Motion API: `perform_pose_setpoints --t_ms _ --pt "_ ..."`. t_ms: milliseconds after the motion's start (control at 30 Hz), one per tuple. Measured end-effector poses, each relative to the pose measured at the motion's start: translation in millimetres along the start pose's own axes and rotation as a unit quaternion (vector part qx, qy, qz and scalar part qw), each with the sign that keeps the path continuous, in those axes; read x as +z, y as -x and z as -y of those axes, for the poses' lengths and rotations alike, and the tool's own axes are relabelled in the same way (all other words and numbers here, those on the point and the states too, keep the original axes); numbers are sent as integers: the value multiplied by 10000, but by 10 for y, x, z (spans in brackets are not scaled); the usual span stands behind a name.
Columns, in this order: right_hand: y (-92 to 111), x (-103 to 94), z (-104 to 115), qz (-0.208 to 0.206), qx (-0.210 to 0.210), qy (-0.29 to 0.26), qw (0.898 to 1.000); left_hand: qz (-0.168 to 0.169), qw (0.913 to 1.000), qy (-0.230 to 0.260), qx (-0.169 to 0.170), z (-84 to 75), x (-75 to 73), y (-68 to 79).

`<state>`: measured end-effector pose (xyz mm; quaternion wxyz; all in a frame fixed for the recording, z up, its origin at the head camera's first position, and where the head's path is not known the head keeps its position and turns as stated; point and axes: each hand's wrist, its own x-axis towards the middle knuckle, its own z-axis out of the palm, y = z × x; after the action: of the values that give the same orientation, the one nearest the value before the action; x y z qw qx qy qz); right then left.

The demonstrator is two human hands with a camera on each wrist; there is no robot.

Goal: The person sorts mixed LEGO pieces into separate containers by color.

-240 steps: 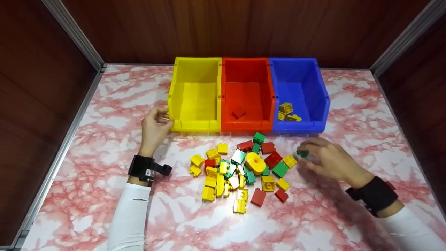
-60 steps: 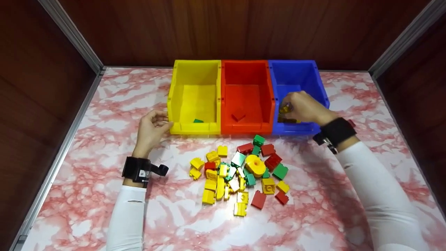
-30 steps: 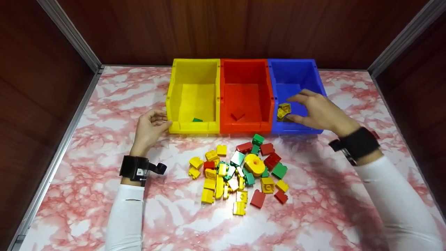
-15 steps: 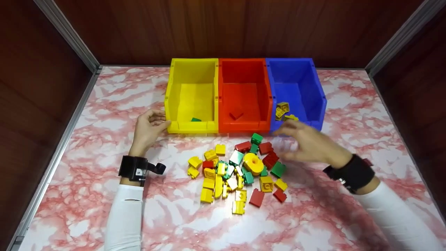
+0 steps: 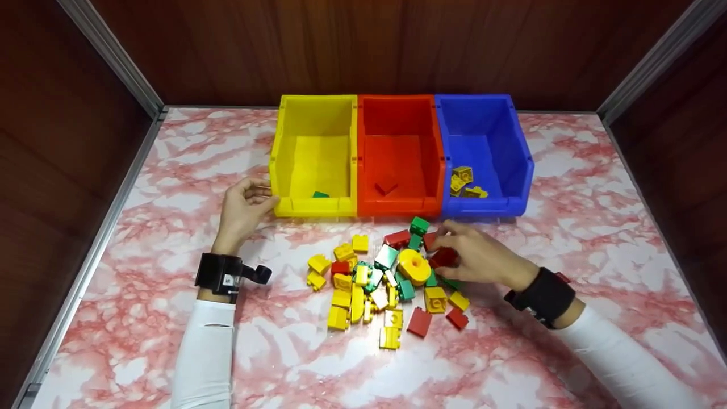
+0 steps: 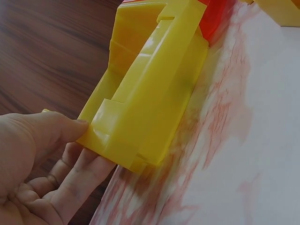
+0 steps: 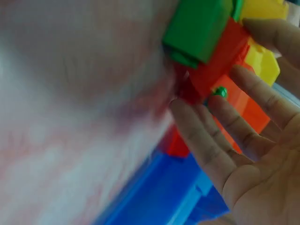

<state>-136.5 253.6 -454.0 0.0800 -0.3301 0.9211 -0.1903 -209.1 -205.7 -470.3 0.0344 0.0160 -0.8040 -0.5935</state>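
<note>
A pick seems in hand: the red brick (image 5: pixel 444 258) is spanned by the right grip (image 5: pixel 484 254), spread and unclosed. A pinch is probably called for. The yellow bin (image 5: pixel 315 207) is pinched at its corner by the left grip (image 5: pixel 241 212).

I note glare on the central blocks (image 5: pixel 387 257) and near tabletop (image 5: pixel 318 363), a dim far wall (image 5: pixel 363 51), and blur softening the tabletop in my right-wrist view.
</note>
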Motion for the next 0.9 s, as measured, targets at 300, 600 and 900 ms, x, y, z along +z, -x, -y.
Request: perform_pose_setpoints --t_ms 300,600,900 --pt "-62 -60 72 -150 -248 50 9996 2 10000 3 -82 -13 0 -6" --pt "-236 -342 241 -778 -803 -10 9937 -89 9999 -50 -117 -12 -7 13" --pt "-725 -703 379 -832 -806 217 9930 9 9998 -8 -206 -50 -5 3"
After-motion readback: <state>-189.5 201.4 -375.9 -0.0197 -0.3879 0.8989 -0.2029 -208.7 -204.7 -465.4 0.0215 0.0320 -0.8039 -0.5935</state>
